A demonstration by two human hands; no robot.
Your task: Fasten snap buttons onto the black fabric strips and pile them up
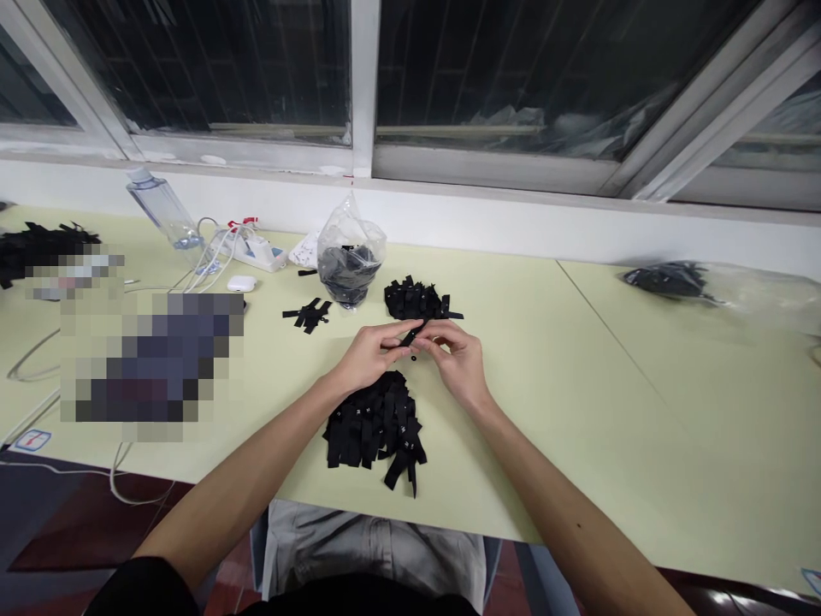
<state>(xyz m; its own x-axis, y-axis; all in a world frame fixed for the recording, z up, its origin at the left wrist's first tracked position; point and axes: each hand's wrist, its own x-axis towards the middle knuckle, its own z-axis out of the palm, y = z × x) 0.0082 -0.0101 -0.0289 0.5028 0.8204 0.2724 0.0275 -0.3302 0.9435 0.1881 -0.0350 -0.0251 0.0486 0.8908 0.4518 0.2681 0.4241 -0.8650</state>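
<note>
Between my two hands is a short black fabric strip (412,334), pinched by the fingers of my left hand (370,355) and also gripped by my right hand (457,355). A tiny black ring-like piece (414,358) shows just below the fingertips. Nearer my body lies a large pile of black strips (375,423), some with small pale marks. Just beyond my hands sits another heap of black strips (416,299). To its left are several scattered black strips (309,315) with small black parts among them.
A clear plastic bag (350,257) of black pieces stands behind the strips. Further left are a power strip (256,252) with cables, a water bottle (163,210), a white earphone case (242,283) and a blurred dark object (160,359). Another bag (737,287) lies far right.
</note>
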